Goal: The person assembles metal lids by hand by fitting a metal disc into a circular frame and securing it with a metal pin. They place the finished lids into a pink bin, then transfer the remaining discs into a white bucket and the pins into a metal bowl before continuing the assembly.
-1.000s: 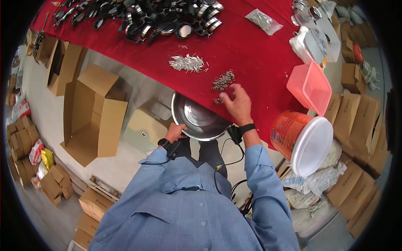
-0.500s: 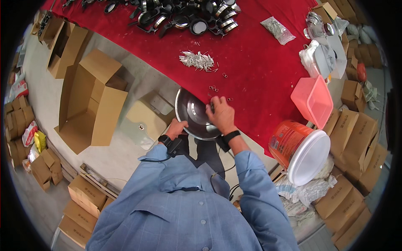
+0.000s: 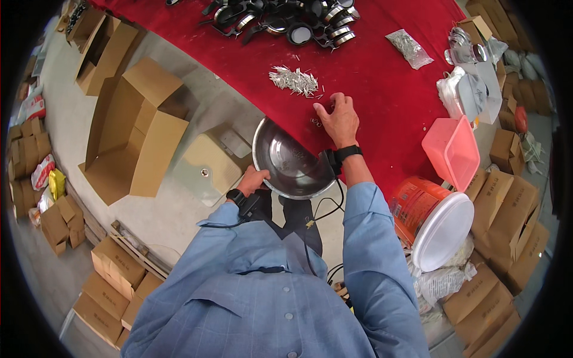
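The left hand (image 3: 253, 179) grips the near rim of a shiny steel bowl (image 3: 289, 158), fingers curled shut under its lip at about seven o'clock, and holds it tipped against the edge of the red-covered table (image 3: 382, 89); the mouth of the bowl faces up and towards the tabletop, which suits it to catching small pieces drawn off the cloth. The right hand (image 3: 339, 119) rests flat-ish on the cloth just past the bowl, at its one o'clock, fingers bent and spread over a few tiny metal pieces (image 3: 315, 122); whether it pinches any of them I cannot tell. A loose heap of silvery pins (image 3: 293, 80) lies farther up the cloth at eleven o'clock from that hand, well apart from the bowl. Black and chrome ring parts (image 3: 286, 21) crowd the far edge. A pink plastic tub (image 3: 450, 152) sits at the table's right edge, with an orange bucket with a white lid (image 3: 433, 221) below it. Open cardboard boxes (image 3: 140, 134) stand on the floor to the left.
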`<state>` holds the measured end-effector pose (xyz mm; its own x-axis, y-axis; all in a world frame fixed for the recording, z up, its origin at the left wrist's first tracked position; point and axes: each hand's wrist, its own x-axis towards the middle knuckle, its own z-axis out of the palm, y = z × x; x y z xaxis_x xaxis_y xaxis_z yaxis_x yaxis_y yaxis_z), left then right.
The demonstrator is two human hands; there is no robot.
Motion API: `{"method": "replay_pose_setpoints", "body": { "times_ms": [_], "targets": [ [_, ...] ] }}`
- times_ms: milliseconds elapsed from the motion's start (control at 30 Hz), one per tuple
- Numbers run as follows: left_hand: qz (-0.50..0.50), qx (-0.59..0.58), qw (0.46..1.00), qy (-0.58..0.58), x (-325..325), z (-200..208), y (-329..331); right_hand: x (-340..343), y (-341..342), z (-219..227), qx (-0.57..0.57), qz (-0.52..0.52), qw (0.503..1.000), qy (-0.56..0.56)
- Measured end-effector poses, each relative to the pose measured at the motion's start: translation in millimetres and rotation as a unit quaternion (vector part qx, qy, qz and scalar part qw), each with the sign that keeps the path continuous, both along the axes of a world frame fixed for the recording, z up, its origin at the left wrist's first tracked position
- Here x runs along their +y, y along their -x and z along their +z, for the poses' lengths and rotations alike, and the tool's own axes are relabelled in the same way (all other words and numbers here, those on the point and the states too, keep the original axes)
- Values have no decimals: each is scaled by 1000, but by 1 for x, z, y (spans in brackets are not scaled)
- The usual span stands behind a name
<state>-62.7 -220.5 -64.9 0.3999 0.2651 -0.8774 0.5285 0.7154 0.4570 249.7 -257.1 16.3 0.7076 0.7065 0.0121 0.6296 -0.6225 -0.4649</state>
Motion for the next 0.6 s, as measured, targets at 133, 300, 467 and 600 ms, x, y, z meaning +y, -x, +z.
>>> {"method": "replay_pose_setpoints", "body": {
  "times_ms": [133,300,467,600],
  "targets": [
    [1,-8,1000,-10,-2,0,7,-11,37,-15,-6,68,998,12],
    [8,-3,1000,-7,-5,-9,19,-62,97,-5,77,159,984,20],
    [16,-6,1000,-13,-6,-3,19,-75,51,-1,22,23,995,-93],
    [17,-5,1000,-18,-8,-3,21,-81,30,-12,-22,-15,1000,11]
  ]
}}
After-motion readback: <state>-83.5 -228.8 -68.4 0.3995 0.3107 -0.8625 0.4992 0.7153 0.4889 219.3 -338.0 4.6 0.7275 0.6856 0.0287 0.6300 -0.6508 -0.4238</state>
